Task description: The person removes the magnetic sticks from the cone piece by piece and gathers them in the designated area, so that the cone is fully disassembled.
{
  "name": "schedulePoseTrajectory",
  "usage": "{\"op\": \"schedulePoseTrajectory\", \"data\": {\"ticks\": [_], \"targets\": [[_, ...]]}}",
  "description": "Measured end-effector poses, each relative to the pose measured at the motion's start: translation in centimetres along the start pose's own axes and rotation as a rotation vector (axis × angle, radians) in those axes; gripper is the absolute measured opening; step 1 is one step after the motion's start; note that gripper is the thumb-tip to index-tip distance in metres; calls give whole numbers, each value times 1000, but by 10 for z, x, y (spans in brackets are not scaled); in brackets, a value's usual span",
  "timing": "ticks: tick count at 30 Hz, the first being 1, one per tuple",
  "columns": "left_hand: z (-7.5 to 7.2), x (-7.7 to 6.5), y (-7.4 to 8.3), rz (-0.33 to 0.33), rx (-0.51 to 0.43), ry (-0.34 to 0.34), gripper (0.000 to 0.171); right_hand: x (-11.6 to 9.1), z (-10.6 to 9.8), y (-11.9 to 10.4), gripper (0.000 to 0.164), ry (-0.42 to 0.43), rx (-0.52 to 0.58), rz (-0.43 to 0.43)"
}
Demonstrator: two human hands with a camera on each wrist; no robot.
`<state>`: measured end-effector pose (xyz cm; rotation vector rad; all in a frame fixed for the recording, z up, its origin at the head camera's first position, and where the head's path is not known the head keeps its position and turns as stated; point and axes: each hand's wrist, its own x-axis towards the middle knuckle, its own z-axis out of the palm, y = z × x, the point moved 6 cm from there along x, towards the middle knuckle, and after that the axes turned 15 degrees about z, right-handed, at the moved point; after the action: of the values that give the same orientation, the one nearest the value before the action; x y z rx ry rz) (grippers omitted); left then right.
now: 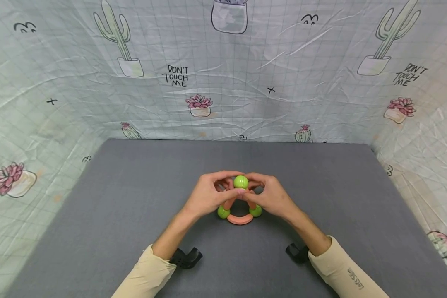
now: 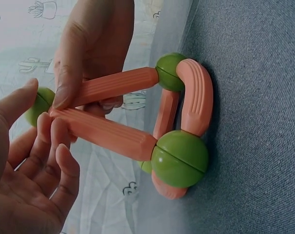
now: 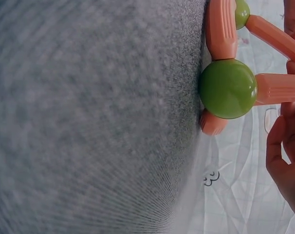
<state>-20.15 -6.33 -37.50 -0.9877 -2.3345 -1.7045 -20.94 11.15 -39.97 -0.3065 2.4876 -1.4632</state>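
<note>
A toy frame of orange rods and green balls stands on the grey table, narrowing to a top green ball [image 1: 241, 182]. My left hand [image 1: 208, 194] pinches this ball between thumb and fingers. Beside it, my right hand [image 1: 277, 198] grips the upper end of one straight orange rod [image 2: 118, 84], thumb in front and fingers behind. A second straight orange rod [image 2: 106, 130] leans in to the same top. Lower green balls [image 1: 223, 212] [image 2: 180, 158] sit at the base, joined by a curved orange piece [image 1: 240, 219]. The far side of the base is partly hidden.
The grey tabletop [image 1: 152, 178] spreads around the frame. Behind it and along both sides hangs a pale cloth [image 1: 242, 62] printed with cacti. Black wrist mounts [image 1: 186, 258] stick out under both forearms, close above the table.
</note>
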Motion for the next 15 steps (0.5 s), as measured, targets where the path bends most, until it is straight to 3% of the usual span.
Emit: {"op": "schedulePoseTrajectory", "data": {"ticks": [15], "targets": [[5, -1, -1, 28, 21, -8, 26, 0, -1, -2, 34, 15, -35, -15]]}}
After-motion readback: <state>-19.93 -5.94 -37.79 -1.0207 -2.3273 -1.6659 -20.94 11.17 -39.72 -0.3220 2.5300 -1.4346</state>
